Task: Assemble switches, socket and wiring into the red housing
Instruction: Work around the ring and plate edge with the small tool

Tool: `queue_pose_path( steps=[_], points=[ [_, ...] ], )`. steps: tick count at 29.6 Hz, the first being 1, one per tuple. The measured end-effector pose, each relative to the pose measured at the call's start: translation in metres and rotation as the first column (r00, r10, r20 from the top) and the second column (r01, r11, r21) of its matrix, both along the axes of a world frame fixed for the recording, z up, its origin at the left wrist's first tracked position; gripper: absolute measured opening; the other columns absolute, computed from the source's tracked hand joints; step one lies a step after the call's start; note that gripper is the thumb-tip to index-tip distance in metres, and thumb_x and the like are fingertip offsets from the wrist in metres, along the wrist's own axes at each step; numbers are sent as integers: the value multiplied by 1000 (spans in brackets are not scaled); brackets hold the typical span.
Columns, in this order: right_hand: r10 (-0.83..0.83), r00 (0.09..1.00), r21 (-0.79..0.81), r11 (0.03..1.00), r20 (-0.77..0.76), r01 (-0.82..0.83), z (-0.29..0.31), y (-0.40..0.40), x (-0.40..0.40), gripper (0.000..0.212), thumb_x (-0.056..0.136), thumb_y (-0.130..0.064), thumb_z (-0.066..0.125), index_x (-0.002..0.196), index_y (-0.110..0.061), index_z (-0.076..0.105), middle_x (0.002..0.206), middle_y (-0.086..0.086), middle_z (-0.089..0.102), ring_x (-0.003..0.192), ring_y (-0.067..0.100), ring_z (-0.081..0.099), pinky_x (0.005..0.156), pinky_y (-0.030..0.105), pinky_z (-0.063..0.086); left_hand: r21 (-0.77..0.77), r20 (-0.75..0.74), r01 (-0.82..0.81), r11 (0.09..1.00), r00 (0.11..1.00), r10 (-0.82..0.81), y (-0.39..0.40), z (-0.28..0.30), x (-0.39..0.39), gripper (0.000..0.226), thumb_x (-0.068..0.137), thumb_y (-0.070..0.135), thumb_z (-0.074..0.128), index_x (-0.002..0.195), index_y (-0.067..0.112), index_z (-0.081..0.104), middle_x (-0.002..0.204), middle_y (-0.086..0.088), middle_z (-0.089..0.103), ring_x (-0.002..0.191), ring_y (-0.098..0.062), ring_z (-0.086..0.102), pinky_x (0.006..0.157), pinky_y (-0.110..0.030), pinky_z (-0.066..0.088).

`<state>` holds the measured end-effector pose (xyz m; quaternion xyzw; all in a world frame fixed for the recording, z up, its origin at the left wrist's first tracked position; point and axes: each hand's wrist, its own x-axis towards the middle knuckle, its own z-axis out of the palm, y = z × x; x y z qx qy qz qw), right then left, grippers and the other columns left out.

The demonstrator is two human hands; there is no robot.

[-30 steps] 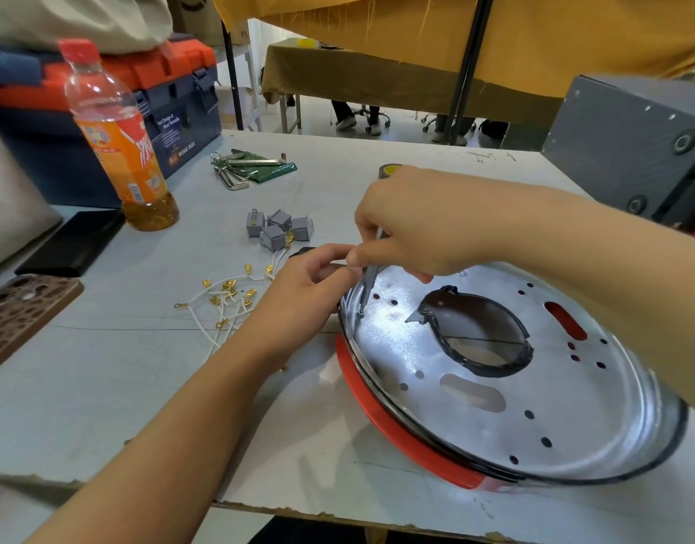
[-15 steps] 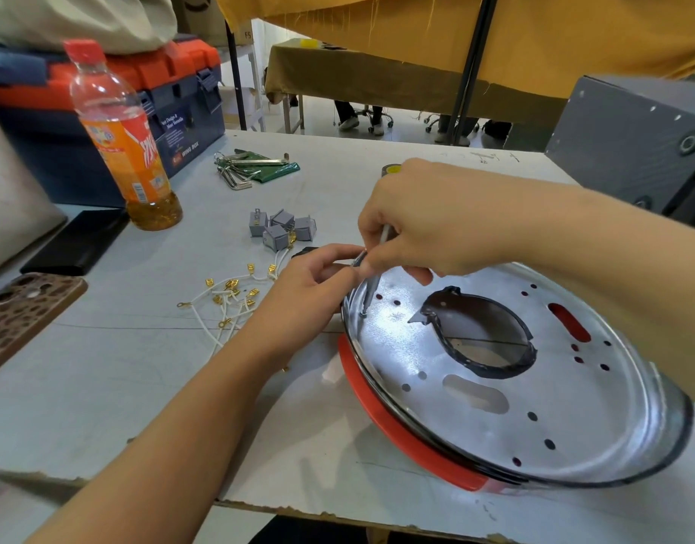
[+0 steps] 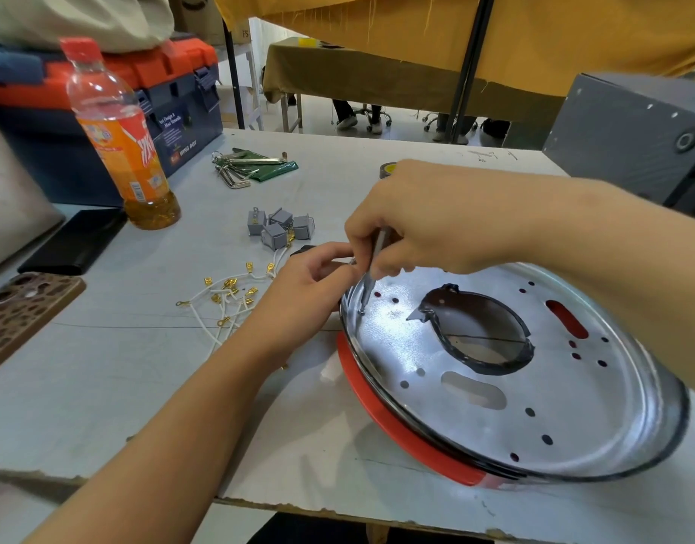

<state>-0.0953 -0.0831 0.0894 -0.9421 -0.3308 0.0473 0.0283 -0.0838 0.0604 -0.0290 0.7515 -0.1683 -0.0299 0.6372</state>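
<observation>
The round red housing [image 3: 393, 422] lies on the table with a shiny metal plate [image 3: 495, 410] set inside it. My right hand [image 3: 428, 217] grips a thin screwdriver [image 3: 371, 276] whose tip stands on a hole near the plate's left rim. My left hand [image 3: 302, 292] rests at that rim, its fingertips pinching something small beside the screwdriver shaft; what it is cannot be made out. Several grey switches [image 3: 277, 225] sit in a cluster behind my left hand. White wires with gold terminals [image 3: 228, 296] lie loose to their left.
An orange drink bottle [image 3: 118, 139] stands at the left before a blue and orange toolbox [image 3: 173, 96]. Hex keys with a green pouch [image 3: 251, 166] lie farther back. Two phones [image 3: 32, 304] rest at the left edge. A grey box [image 3: 632, 143] fills the right rear corner.
My right hand has shifted slightly and the screwdriver now stands more upright on the hole. My left hand stays at the plate's rim.
</observation>
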Motion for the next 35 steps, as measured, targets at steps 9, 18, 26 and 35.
queue_pose_path(
  steps=[9, 18, 26, 35],
  points=[
    [-160, 987, -27, 987, 11, 161, -5, 13, 4, 33, 91, -26, 57, 61, -14, 56, 29, -7, 50, 33, 3, 51, 40, 14, 44, 15, 0, 10, 1000, 1000, -10, -1, 1, -1, 23, 96, 18, 47, 110, 13, 65, 96, -10, 72, 92, -20, 67, 85, -35, 53],
    [30, 999, -72, 997, -12, -30, 1, 1, -5, 8, 87, -19, 62, 83, -26, 60, 65, -17, 50, 62, -9, 47, 55, 11, 35, -49, 29, 8, 999, 1000, -7, -1, -1, -1, 27, 91, 6, 50, 84, 27, 66, 66, 11, 68, 59, 3, 61, 53, -8, 43],
    [-17, 1000, -38, 999, 9, 17, 2, 6, 0, 14, 85, -25, 66, 72, -20, 67, 51, -6, 61, 44, 5, 60, 51, 17, 49, -8, 3, 0, 1000, 1000, 0, -1, 1, 0, 22, 91, 16, 54, 109, 18, 66, 97, -3, 73, 99, -17, 67, 92, -32, 50],
    [-55, 998, -119, 991, 25, 58, -2, 13, -1, 23, 93, -27, 53, 83, -8, 61, 67, 2, 51, 63, 18, 44, 53, 27, 33, -27, -4, -10, 1000, 1000, 10, -3, 1, -2, 20, 94, 26, 53, 108, 19, 66, 84, 5, 73, 73, -1, 64, 65, -17, 49]
  ],
)
